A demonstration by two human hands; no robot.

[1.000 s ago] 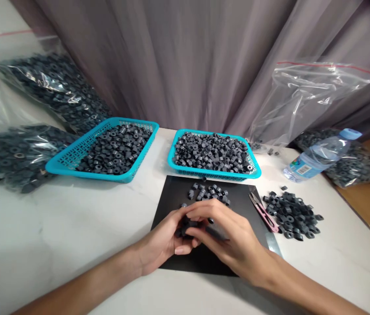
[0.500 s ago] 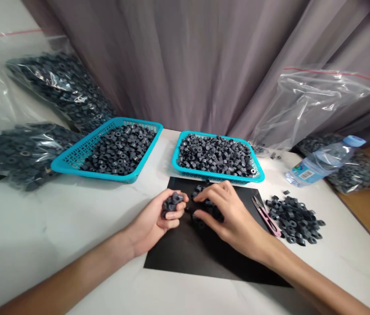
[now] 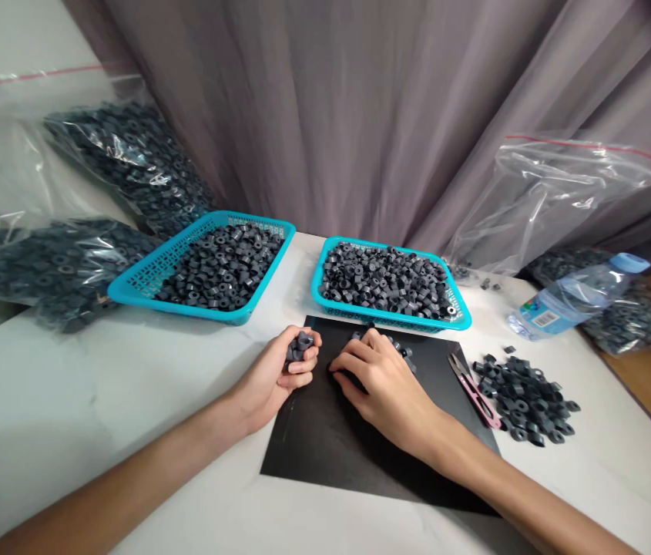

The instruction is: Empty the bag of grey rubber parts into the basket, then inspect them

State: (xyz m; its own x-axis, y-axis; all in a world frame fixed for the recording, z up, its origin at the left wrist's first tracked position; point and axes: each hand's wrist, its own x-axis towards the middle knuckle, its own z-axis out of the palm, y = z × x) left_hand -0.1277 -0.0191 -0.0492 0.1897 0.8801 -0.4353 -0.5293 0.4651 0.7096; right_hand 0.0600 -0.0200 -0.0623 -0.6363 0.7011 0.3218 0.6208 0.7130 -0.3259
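Note:
Several dark grey rings [image 3: 300,345] lie in my left hand [image 3: 276,378], whose fingers curl round them above the left edge of a black sheet [image 3: 325,439]. My right hand [image 3: 374,378] is low over the sheet, its fingertips close together at the surface; what they hold, if anything, is too small to make out. More loose rings [image 3: 403,352] show on the sheet behind my right hand. Beside the sheet's right edge are pink-handled snips [image 3: 478,397] with their blades pointing away from me.
Two blue baskets [image 3: 186,310] [image 3: 391,316] full of rings stand behind the sheet. A ring pile [image 3: 527,397], a tilted bottle [image 3: 579,297] and a clear bag [image 3: 538,200] are at right. Filled bags [image 3: 82,262] rest at left, with a grey curtain [image 3: 325,116] behind.
My right hand has come down nearer the sheet and its fingers have closed together, uncovering rings behind it. My left hand still holds its rings. The whole view has shifted slightly.

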